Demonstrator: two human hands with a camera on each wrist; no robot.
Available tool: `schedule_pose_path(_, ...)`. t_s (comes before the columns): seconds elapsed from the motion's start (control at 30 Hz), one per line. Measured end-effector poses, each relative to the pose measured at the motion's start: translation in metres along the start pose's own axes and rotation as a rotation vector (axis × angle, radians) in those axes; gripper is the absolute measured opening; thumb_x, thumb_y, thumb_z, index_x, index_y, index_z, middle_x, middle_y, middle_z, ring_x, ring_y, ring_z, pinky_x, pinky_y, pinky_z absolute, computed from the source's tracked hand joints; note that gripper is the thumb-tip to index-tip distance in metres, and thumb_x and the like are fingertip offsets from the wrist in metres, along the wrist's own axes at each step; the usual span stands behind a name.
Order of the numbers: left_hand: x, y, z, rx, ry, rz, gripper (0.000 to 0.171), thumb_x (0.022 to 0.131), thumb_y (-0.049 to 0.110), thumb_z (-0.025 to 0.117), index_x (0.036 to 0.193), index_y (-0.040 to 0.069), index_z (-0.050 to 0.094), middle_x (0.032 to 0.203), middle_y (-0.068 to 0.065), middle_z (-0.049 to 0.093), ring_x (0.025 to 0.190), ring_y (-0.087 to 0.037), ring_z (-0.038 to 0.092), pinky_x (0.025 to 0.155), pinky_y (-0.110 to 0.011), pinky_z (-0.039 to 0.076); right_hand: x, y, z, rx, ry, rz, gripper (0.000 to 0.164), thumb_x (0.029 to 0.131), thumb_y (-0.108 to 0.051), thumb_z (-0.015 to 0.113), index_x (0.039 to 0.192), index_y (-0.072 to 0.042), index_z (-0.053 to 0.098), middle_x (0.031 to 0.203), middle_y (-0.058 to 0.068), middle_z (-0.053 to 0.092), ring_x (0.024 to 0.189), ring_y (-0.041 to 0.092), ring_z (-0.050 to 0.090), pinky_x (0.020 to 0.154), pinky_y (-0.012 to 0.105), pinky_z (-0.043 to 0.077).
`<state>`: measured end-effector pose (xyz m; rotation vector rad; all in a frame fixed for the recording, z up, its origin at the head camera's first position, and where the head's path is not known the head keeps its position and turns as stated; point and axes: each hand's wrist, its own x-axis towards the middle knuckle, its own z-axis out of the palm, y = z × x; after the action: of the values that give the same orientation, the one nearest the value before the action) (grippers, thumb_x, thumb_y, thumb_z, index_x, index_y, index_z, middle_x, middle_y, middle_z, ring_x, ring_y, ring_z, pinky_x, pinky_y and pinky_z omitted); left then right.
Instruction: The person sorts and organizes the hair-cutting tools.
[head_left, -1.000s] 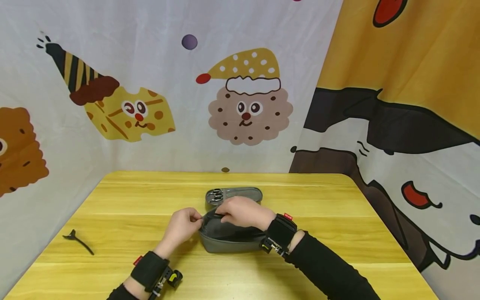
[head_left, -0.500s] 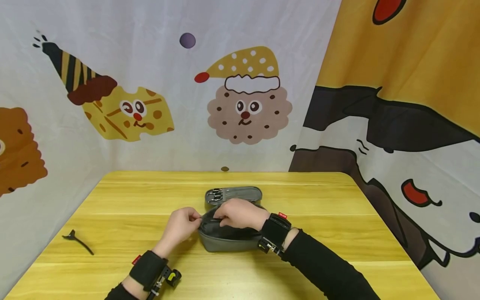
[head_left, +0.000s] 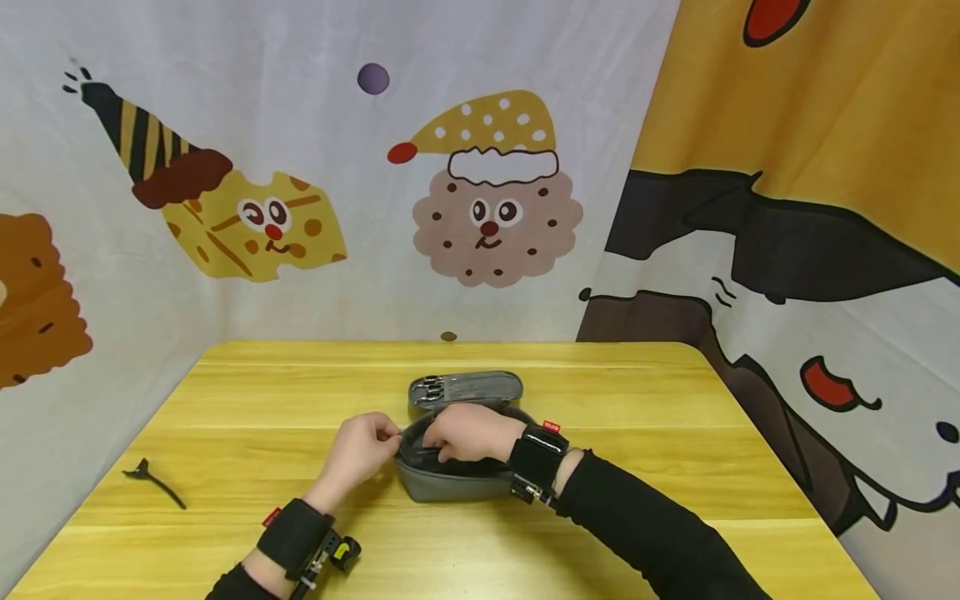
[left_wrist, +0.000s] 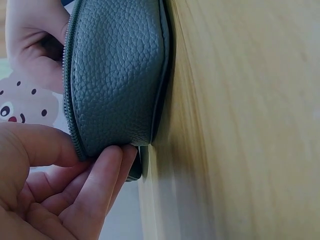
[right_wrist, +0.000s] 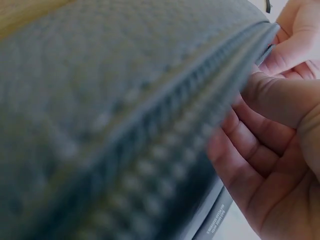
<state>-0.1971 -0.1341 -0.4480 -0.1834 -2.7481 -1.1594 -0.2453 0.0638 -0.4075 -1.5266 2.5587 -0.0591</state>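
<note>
While the pouch (head_left: pixel 450 490) is being steadied at its left end by one hand, its inside is being worked in by the other; that appears to be the step in hand. Nearest, black bands (head_left: pixel 296 537) are worn at both wrists. By the left hand (head_left: pixel 360 450), the corner of the rim is pinched between thumb and fingers, just at the zip (left_wrist: pixel 66 85), as is shown most clearly in the left wrist view. The right hand (head_left: pixel 476 432) is reached over the rim with its fingers bent and their tips lowered into the pouch; whether anything is held by them cannot be told, since the tips are partly hidden. The pouch itself is set on the table (head_left: pixel 600 400), directly before the person, unzipped and with its mouth upward.

For the next move, a steady pinch on the rim seems to be called for, so that the mouth is kept wide and the right fingers can be lifted without being scraped by the zip teeth.

Well to the left, a dark forked piece (head_left: pixel 153 482) is laid by itself. Just behind the pouch, a grey case (head_left: pixel 483 387) is placed, with shiny tools (head_left: pixel 429 389) fitted at its left end; whether the two are joined cannot be made out. Beyond the table, a printed curtain (head_left: pixel 300 317) is hung.
</note>
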Motion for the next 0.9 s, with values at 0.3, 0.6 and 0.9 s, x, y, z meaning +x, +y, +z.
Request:
schedule_pose_path(0.3,0.001,0.0,0.0,0.009,-0.005,0.0,0.009,0.082,-0.001,0.073,0.077,0.007,0.073,0.069,0.002,0.065,0.06,-0.011,0.054,0.059,-0.03,0.048,0.004,-0.003,0.001,-0.011,-0.057,0.027,0.013,0.087,-0.014,0.078,0.098,-0.021,0.076,0.088,-0.013,0.067,0.081,0.001,0.061,0.073,0.015,0.048)
schedule_pose_path(0.6,0.001,-0.001,0.001,0.005,-0.006,0.0,0.01,0.082,-0.001,0.073,0.077,0.007,0.073,0.069,0.002,0.065,0.059,-0.011,0.054,0.058,-0.03,0.048,0.006,-0.006,0.0,-0.01,-0.082,0.051,0.015,0.087,-0.014,0.078,0.1,-0.021,0.075,0.092,-0.011,0.069,0.086,0.003,0.064,0.074,0.015,0.049)
schedule_pose_path(0.9,0.0,0.001,0.0,0.002,-0.006,0.006,0.01,0.082,-0.001,0.073,0.077,0.007,0.073,0.069,0.002,0.065,0.06,-0.011,0.054,0.059,-0.03,0.047,0.012,-0.005,0.003,-0.023,-0.081,0.086,0.016,0.084,-0.014,0.081,0.098,-0.021,0.074,0.085,-0.01,0.067,0.079,0.003,0.06,0.07,0.017,0.048)
